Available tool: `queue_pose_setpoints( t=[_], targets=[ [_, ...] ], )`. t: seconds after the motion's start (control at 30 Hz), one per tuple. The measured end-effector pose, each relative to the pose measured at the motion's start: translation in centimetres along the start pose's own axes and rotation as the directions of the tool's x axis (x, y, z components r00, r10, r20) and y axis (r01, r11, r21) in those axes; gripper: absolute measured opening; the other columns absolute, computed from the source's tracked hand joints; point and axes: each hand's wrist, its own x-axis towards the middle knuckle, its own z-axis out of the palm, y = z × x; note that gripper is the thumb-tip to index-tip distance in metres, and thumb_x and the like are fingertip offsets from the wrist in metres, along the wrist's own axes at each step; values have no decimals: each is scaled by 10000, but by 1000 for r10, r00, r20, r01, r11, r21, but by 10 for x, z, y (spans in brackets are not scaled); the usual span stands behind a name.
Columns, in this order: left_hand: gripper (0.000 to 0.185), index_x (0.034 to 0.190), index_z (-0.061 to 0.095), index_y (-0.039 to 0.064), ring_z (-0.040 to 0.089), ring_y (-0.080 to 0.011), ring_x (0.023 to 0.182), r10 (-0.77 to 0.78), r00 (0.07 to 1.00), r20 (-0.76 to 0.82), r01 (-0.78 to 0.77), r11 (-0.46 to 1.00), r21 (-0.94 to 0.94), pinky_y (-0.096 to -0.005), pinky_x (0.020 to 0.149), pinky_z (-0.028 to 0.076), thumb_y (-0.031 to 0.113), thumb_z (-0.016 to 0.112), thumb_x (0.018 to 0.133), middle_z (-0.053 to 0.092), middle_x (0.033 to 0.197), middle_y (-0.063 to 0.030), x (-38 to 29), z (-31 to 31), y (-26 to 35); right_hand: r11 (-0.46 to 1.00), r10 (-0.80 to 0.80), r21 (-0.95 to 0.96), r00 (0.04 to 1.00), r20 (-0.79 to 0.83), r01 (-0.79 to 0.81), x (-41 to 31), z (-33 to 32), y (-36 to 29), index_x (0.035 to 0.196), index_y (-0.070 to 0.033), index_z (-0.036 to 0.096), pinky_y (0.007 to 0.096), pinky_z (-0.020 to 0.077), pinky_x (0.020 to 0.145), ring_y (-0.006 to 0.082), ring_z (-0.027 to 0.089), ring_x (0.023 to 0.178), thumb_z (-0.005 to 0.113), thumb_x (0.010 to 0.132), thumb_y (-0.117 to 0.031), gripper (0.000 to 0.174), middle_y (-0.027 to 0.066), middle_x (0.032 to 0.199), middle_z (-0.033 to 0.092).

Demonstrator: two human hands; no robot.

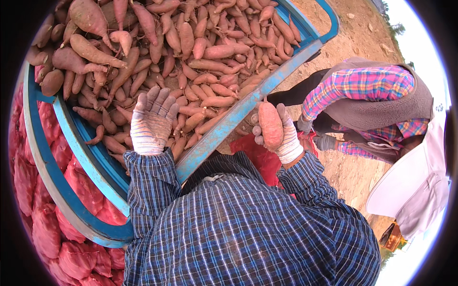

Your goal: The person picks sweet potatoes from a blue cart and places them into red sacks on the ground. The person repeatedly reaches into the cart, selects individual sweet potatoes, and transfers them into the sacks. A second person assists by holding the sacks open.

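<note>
My left hand [154, 119], in a striped, soil-stained work glove, is held palm up with nothing in it, over the near part of the sweet potato heap [214, 52]. In my gloved right hand [289, 141] lies one plump, reddish sweet potato [271, 125], its length pointing away from me. This hand is just outside the blue metal side rail [229, 119] of the truck bed. Below my right wrist hangs a red mesh sack [250, 152], partly hidden by my sleeve and hand.
A co-worker [372, 96] in a plaid shirt and pale hat bends close on the right, gloved hands at the red sack. Several filled red sacks [75, 211] are stacked at left beyond a curved blue rail [53, 171]. Bare dirt ground [352, 39] lies beyond.
</note>
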Motion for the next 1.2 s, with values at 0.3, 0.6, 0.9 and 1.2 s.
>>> queue_pose_setpoints(
  t=[0.3, 0.6, 0.9, 1.2],
  targets=[
    [421, 1230, 545, -38, 559, -322, 1166, -131, 979, 158, 128, 991, 28, -481, 997, 461, 279, 496, 956, 567, 1268, -206, 14, -19, 10, 864, -443, -268, 390, -807, 426, -192, -235, 72, 1365, -44, 424, 381, 485, 916, 331, 549, 1106, 622, 891, -274, 562, 149, 1249, 549],
    [428, 1218, 559, -34, 573, -337, 1131, -102, 994, 37, 98, 988, 116, -514, 969, 465, 289, 518, 939, 567, 1273, -203, 22, -34, 20, 343, -540, -686, 463, -703, -641, -199, -244, 68, 1113, -68, 650, 401, 465, 916, 369, 594, 1039, 631, 817, -287, 369, 241, 1064, 630],
    [438, 1117, 607, 19, 614, -304, 1012, 111, 973, -201, -89, 990, 112, -464, 932, 490, 400, 601, 901, 639, 1116, -145, 3, -4, 8, 52, -729, -881, 585, -355, -470, -144, -217, 56, 1050, 7, 625, 398, 475, 875, 341, 609, 970, 596, 872, -167, 250, 212, 1014, 643],
    [443, 922, 649, 89, 593, -176, 651, 390, 811, -436, -404, 912, 64, -316, 608, 520, 508, 505, 934, 654, 815, -37, -3, 20, 3, -143, -648, -929, 677, 349, 342, 2, 29, 19, 1074, 8, 609, 323, 467, 857, 223, 591, 932, 577, 902, -106, 209, 123, 1006, 615]
  ],
)
